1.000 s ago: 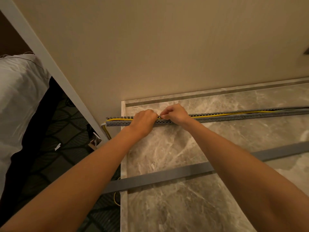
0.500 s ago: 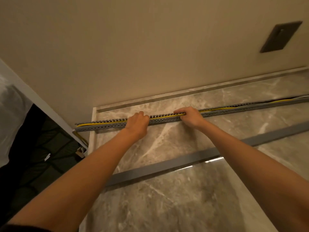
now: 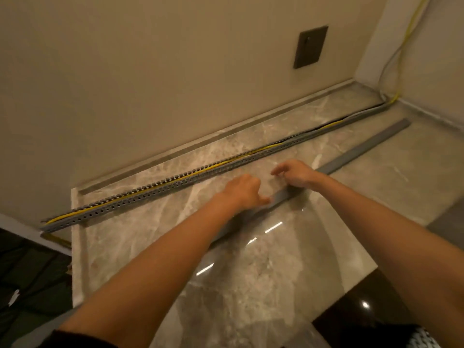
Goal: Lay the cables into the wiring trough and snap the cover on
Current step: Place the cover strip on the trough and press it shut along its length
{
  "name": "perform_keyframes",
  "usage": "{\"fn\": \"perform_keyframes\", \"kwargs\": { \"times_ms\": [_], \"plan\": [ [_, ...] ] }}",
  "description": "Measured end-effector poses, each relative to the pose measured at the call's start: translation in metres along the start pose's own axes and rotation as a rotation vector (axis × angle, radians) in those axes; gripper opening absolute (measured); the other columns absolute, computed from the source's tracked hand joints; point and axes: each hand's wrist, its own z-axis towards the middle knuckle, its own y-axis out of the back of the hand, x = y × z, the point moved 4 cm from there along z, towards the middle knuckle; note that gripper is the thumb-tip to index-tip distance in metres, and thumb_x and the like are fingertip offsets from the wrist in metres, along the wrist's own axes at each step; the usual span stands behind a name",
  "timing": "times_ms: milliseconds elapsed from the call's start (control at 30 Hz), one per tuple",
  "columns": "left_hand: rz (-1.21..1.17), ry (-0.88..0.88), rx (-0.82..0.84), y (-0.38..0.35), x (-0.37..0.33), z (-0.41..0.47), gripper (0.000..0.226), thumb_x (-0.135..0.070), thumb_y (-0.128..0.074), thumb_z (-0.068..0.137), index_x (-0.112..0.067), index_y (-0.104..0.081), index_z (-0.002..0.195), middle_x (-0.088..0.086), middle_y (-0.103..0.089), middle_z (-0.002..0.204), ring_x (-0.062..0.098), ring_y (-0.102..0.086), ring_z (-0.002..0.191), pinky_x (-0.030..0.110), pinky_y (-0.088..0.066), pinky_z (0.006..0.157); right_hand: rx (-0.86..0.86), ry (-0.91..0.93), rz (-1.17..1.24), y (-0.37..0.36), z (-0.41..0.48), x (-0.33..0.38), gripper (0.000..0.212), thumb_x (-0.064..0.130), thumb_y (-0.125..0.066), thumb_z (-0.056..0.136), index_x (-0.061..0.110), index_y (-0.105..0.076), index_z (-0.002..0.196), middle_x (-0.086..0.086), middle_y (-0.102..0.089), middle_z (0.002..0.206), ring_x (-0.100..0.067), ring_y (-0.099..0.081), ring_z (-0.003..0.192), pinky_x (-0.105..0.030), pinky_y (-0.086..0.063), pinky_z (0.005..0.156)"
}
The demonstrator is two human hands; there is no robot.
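A grey slotted wiring trough (image 3: 155, 195) runs along the back of the marble counter (image 3: 251, 285), from lower left to the far right corner. A yellow cable (image 3: 65, 217) lies inside it. The flat grey cover strip (image 3: 364, 149) lies loose on the counter in front of the trough, passing under my arms. My left hand (image 3: 242, 192) is over the cover with curled, blurred fingertips touching it; whether it grips I cannot tell. My right hand (image 3: 295, 175) hovers just above the cover with loosely spread fingers and holds nothing.
A dark switch plate (image 3: 310, 46) sits on the beige wall behind. Yellow and pale cables (image 3: 399, 61) climb the right corner wall. The counter's left edge drops to a dark patterned floor (image 3: 30, 272). A dark surface borders the counter at front right.
Both hands left the trough and came nearer, down to the loose cover strip. The view swung right, showing the corner and switch plate.
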Motion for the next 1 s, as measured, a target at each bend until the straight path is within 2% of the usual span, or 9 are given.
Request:
{"fn": "perform_keyframes", "kwargs": {
  "times_ms": [67, 167, 267, 433, 500, 600, 800, 900, 1000],
  "plan": [
    [0.009, -0.068, 0.026, -0.015, -0.026, 0.005, 0.054, -0.047, -0.060, 0.082, -0.003, -0.055, 0.112, 0.019, -0.053, 0.121, 0.035, -0.052, 0.109, 0.039, -0.044, 0.085, -0.078, -0.055, -0.004, 0.008, -0.011, -0.018, 0.040, -0.009, -0.038, 0.086, 0.001, -0.062, 0.116, -0.018, -0.060, 0.128, -0.028, -0.052, 0.122, -0.027, -0.038, 0.101],
    [0.001, -0.101, -0.019, -0.024, -0.048, 0.016, 0.038, -0.025, -0.058, 0.086, -0.001, -0.050, 0.114, 0.019, -0.046, 0.123, 0.037, -0.049, 0.112, 0.041, -0.043, 0.088, -0.079, -0.086, 0.008, 0.012, -0.022, -0.037, 0.047, -0.014, -0.036, 0.082, -0.001, -0.057, 0.122, -0.020, -0.056, 0.131, -0.029, -0.050, 0.124, -0.028, -0.036, 0.104],
    [-0.009, -0.024, -0.019, -0.021, -0.054, 0.030, 0.043, -0.023, -0.062, 0.080, -0.003, -0.049, 0.116, 0.019, -0.050, 0.122, 0.035, -0.051, 0.112, 0.039, -0.044, 0.088, -0.051, -0.057, -0.050, 0.019, -0.023, -0.052, 0.051, -0.012, -0.042, 0.080, 0.005, -0.055, 0.126, -0.016, -0.054, 0.135, -0.026, -0.048, 0.126, -0.029, -0.036, 0.105],
    [-0.057, 0.173, -0.003, -0.013, -0.049, 0.059, 0.044, -0.022, -0.064, 0.078, -0.005, -0.048, 0.115, 0.016, -0.054, 0.118, 0.033, -0.054, 0.108, 0.036, -0.046, 0.081, -0.073, 0.010, -0.368, 0.054, 0.007, -0.079, 0.047, 0.003, -0.050, 0.082, 0.016, -0.054, 0.127, -0.011, -0.053, 0.135, -0.028, -0.042, 0.130, -0.045, -0.025, 0.113],
    [-0.037, 0.201, -0.023, -0.007, -0.049, 0.074, 0.036, -0.019, -0.060, 0.081, -0.004, -0.052, 0.112, 0.017, -0.056, 0.117, 0.032, -0.056, 0.106, 0.036, -0.046, 0.079, -0.107, 0.035, -0.498, 0.072, 0.026, -0.089, 0.039, 0.005, -0.048, 0.083, 0.015, -0.058, 0.119, -0.012, -0.056, 0.127, -0.031, -0.043, 0.126, -0.047, -0.022, 0.110],
    [-0.029, 0.250, -0.058, 0.001, -0.060, 0.096, 0.029, -0.017, -0.059, 0.083, -0.004, -0.055, 0.109, 0.017, -0.058, 0.115, 0.032, -0.057, 0.105, 0.036, -0.047, 0.080, -0.123, 0.115, -0.628, 0.090, 0.048, -0.102, 0.027, 0.009, -0.051, 0.084, 0.011, -0.061, 0.108, -0.014, -0.058, 0.120, -0.033, -0.046, 0.119, -0.044, -0.028, 0.106],
    [-0.054, 0.257, -0.161, 0.022, -0.114, 0.149, 0.018, -0.006, -0.051, 0.085, -0.005, -0.056, 0.102, 0.020, -0.057, 0.117, 0.037, -0.054, 0.109, 0.044, -0.046, 0.085, -0.028, 0.339, -0.416, 0.117, 0.076, -0.108, 0.024, 0.015, -0.066, 0.078, 0.008, -0.068, 0.101, -0.016, -0.067, 0.109, -0.030, -0.057, 0.108, -0.033, -0.042, 0.087],
    [0.057, 0.314, -0.105, 0.025, -0.112, 0.157, 0.019, -0.004, -0.051, 0.086, -0.004, -0.058, 0.104, 0.019, -0.060, 0.114, 0.036, -0.057, 0.106, 0.042, -0.048, 0.082, 0.014, 0.313, -0.438, 0.129, 0.083, -0.123, 0.024, 0.011, -0.062, 0.079, 0.010, -0.067, 0.102, -0.015, -0.066, 0.111, -0.029, -0.057, 0.109, -0.033, -0.043, 0.089],
    [0.128, 0.376, -0.030, 0.031, -0.108, 0.169, 0.026, -0.007, -0.049, 0.090, -0.003, -0.054, 0.115, 0.017, -0.058, 0.120, 0.033, -0.056, 0.110, 0.039, -0.048, 0.087, -0.088, 0.169, -0.481, 0.160, 0.092, -0.160, 0.020, 0.013, -0.060, 0.081, 0.010, -0.068, 0.098, -0.017, -0.066, 0.112, -0.032, -0.057, 0.111, -0.035, -0.044, 0.091]
  ]
}}
